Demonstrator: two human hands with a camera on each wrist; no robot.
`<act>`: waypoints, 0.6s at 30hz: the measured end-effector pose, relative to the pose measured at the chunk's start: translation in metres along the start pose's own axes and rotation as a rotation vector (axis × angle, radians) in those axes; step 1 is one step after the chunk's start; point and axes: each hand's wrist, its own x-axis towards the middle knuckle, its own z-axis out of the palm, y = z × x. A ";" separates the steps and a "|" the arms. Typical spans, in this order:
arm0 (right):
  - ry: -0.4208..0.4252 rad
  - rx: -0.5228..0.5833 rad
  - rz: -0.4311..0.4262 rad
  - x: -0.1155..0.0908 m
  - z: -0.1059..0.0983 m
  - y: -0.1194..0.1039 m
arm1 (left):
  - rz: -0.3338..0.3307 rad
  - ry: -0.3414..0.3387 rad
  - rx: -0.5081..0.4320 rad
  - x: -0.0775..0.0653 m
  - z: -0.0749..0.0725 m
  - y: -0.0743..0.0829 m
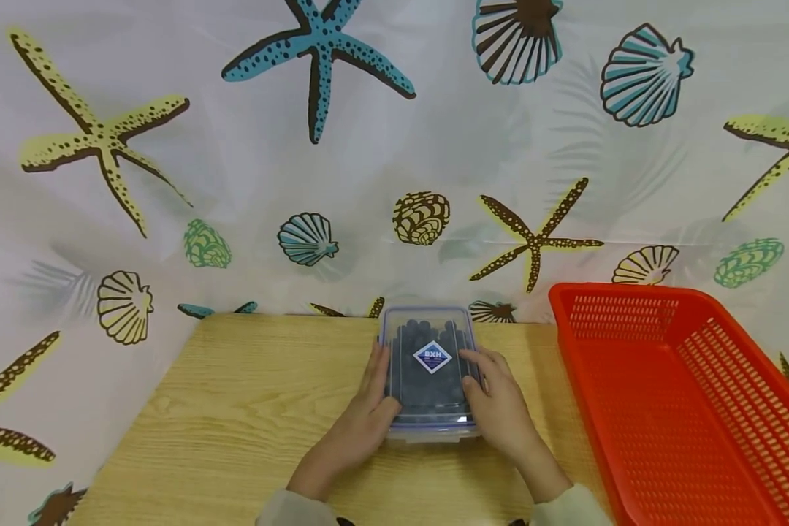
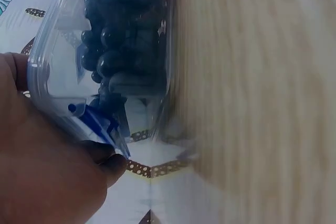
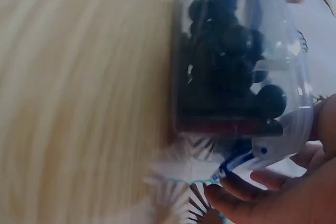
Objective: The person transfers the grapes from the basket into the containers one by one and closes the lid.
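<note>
A clear plastic food storage box (image 1: 427,398) with a blue-edged lid stands on the wooden table, full of dark round fruits that look like grapes (image 2: 118,35). A diamond-shaped label (image 1: 432,356) is on its lid. My left hand (image 1: 361,427) grips the box's left side, its thumb near the front corner. On the opposite side my right hand (image 1: 505,409) holds the box, with fingers over the lid's edge. Both wrist views show a blue side latch, one (image 2: 97,124) by the left fingers and one (image 3: 239,161) by the right fingers, each angled outward from the wall.
To the right stands a large red plastic basket (image 1: 581,394) with slotted walls. The wooden table (image 1: 250,394) extends left of the box. Behind it hangs a pale cloth (image 1: 368,175) printed with starfish and shells.
</note>
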 end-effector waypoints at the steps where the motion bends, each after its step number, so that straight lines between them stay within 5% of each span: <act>1: -0.016 0.063 0.042 0.001 0.000 0.000 | 0.005 -0.004 0.007 0.001 -0.001 0.000; 6: -0.053 0.377 0.261 0.003 -0.003 0.005 | 0.009 -0.030 -0.008 0.001 -0.004 -0.003; 10: -0.046 0.491 0.354 0.004 -0.007 0.013 | 0.016 -0.042 -0.039 0.001 -0.005 -0.006; 18: 0.105 0.381 0.285 0.003 -0.002 0.010 | 0.025 -0.055 -0.101 0.003 -0.006 -0.004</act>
